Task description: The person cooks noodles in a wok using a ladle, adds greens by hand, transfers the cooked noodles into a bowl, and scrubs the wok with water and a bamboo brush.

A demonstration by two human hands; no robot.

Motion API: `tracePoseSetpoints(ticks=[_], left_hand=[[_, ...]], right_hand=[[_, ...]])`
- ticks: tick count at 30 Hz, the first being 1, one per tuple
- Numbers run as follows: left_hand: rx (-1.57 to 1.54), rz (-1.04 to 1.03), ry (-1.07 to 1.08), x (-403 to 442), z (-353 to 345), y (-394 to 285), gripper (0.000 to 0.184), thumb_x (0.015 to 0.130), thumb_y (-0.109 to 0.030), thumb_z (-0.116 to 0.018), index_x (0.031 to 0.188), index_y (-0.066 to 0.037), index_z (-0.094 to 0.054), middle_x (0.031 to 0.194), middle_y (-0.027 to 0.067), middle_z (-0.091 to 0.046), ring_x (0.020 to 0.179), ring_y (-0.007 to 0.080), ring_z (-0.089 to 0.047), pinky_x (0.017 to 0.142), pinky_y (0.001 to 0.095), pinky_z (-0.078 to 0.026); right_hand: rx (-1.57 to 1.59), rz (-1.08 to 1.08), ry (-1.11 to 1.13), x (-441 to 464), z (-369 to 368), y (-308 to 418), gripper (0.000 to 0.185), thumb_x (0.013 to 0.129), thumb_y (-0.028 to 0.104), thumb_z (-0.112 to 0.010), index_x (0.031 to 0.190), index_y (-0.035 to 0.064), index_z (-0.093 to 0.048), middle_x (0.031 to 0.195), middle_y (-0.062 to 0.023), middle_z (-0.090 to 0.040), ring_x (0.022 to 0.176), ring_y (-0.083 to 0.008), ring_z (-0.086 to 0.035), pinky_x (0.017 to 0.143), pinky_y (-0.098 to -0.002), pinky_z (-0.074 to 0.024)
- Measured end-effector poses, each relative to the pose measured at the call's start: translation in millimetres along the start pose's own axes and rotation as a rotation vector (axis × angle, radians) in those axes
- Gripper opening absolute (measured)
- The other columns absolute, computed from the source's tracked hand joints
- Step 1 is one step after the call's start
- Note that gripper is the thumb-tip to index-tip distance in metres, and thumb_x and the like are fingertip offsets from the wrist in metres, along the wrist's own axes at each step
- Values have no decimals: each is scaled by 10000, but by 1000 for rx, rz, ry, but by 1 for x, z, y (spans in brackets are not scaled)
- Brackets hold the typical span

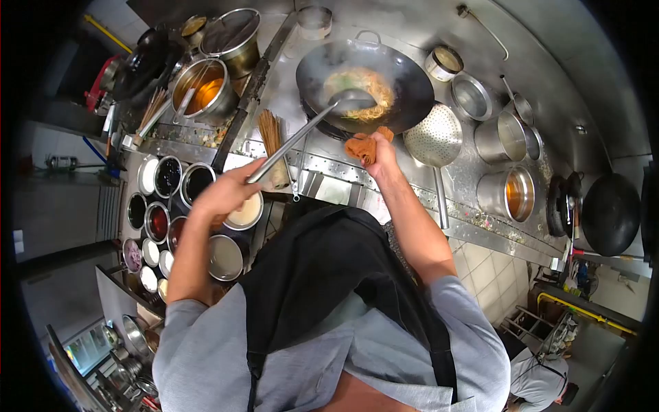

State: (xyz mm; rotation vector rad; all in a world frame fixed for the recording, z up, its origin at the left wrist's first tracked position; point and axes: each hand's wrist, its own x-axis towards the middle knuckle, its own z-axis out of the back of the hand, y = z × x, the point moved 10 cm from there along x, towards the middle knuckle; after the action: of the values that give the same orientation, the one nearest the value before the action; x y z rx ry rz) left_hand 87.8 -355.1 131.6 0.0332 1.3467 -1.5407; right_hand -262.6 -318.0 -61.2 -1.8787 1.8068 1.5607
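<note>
A large dark wok (412,82) sits on the stove, with noodle-like food (371,86) steaming in it. My left hand (223,192) is closed round the handle end of a long metal ladle (295,137), whose bowl rests over the food. My right hand (384,156) is closed on a folded orange-brown cloth (362,147) at the wok's near rim. Between my hands, a bamboo brush (270,134) stands left of the wok. Just right of the wok lies a perforated strainer (434,134), its handle pointing towards me.
Sauce and ingredient containers (158,223) fill the left side. A pot of orange liquid (223,89) stands behind them. Metal pots (501,137) and another pot with orange liquid (491,196) sit on the right. A person (539,378) bends at the lower right.
</note>
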Motion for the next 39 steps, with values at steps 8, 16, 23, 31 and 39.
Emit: tracePoseSetpoints(ticks=[8, 16, 23, 31, 39], left_hand=[[528, -521, -243, 52, -32, -16, 606, 967, -212, -656, 1542, -163, -471, 1091, 246, -720, 947, 438, -694, 853, 501, -542], [421, -338, -157, -17, -27, -20, 624, 948, -160, -699, 1533, -197, -487, 1153, 290, -687, 1101, 457, -659, 944, 478, -524], [541, -472, -172, 10, -39, -33, 615, 952, -185, -676, 1534, -192, -479, 1236, 255, -679, 1137, 421, -655, 974, 459, -526], [352, -233, -113, -45, -32, -36, 627, 950, -128, -698, 1536, -208, -489, 1159, 285, -692, 1114, 418, -687, 959, 438, -523], [630, -183, -161, 15, -57, -37, 640, 940, -161, -716, 1536, -189, -484, 1173, 291, -678, 1043, 436, -690, 914, 443, -536]], right_hand=[[1, 149, 29, -32, -6, -18, 352, 969, 236, -523, 1200, -4, -636, 1109, -143, -724, 911, -291, -728, 621, -414, -595], [-54, 162, 227, -79, 41, -70, 428, 954, 206, -490, 1265, -64, -605, 1194, -191, -674, 1052, -338, -693, 908, -476, -598], [-5, 146, -5, -61, -6, -10, 385, 963, 207, -515, 1245, -40, -602, 1137, -192, -693, 992, -321, -724, 828, -439, -623], [41, 169, 88, -106, 17, -28, 391, 944, 235, -531, 1204, -40, -629, 1119, -186, -693, 961, -332, -713, 818, -480, -623], [-57, 218, 114, -75, 18, -47, 417, 985, 270, -512, 1233, -41, -635, 1136, -174, -714, 949, -280, -722, 727, -406, -614]])
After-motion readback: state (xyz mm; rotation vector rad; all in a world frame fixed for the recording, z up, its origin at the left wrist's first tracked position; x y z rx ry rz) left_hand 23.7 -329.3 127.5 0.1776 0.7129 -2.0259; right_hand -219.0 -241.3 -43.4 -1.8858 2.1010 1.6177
